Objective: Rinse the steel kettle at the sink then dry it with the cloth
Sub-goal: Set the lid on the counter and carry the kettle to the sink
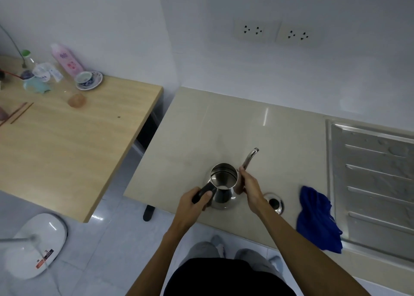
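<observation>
- Head view: the steel kettle (224,187) stands upright on the beige surface (201,127), near its front edge, lid off and mouth open, so the shiny inside shows.
- The left hand (193,202) is wrapped around the kettle's black handle (202,193), thumb on top.
- The right hand (251,189) is closed on the base of the thin curved spout (250,158), which rises up and away from the body.
- Just right of the right wrist lies a round steel lid (274,202) (partly hidden by the forearm), flat on the surface.
- The blue cloth (318,219) lies crumpled further right, draped over the front edge, touching the rim of the steel draining board (376,179) of the sink.
- The draining board looks wet, with water beaded across its ribs.
- To the left, well apart from the kettle, a wooden table (78,143) carries a pink bottle (67,59) and a cup on a saucer (88,79).
</observation>
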{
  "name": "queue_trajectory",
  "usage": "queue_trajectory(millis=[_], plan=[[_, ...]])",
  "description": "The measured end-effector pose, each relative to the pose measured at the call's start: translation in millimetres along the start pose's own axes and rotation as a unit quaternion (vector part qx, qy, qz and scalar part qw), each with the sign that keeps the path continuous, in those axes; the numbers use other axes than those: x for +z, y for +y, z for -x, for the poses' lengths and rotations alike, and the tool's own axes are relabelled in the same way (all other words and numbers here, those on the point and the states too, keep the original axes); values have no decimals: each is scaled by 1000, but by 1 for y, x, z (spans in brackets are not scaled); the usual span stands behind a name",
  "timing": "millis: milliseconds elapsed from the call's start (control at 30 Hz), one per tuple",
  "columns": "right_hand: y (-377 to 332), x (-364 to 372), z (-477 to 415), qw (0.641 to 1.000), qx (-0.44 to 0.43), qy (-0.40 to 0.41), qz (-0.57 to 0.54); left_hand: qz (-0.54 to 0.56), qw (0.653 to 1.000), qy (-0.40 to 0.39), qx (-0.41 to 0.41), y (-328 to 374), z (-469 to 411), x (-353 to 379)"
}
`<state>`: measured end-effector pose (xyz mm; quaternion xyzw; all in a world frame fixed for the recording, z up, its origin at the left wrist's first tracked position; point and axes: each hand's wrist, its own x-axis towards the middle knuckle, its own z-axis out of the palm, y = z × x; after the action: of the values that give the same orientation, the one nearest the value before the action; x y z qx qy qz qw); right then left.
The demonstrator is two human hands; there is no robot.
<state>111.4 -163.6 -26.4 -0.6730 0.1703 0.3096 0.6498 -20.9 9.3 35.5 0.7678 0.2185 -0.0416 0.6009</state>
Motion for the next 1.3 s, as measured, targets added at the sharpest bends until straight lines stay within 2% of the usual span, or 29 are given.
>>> queue_trajectory(millis=[200,300,567,800,1033,1300], plan=[[-6,-3,12,999,16,1,-52,6,1000,-8,-2,9,4,8],[-12,-16,18,998,-10,18,-61,13,999,-18,23,28,5,15],[-34,-94,56,984,-65,41,-158,11,987,-135,82,92,12,75],[-34,-201,109,962,-104,135,-212,32,968,-224,111,137,37,173],[-6,-335,185,933,-122,208,-266,2,944,-305,130,169,87,302],[48,-499,254,896,-135,305,-293,-7,910,-402,99,187,161,463]])
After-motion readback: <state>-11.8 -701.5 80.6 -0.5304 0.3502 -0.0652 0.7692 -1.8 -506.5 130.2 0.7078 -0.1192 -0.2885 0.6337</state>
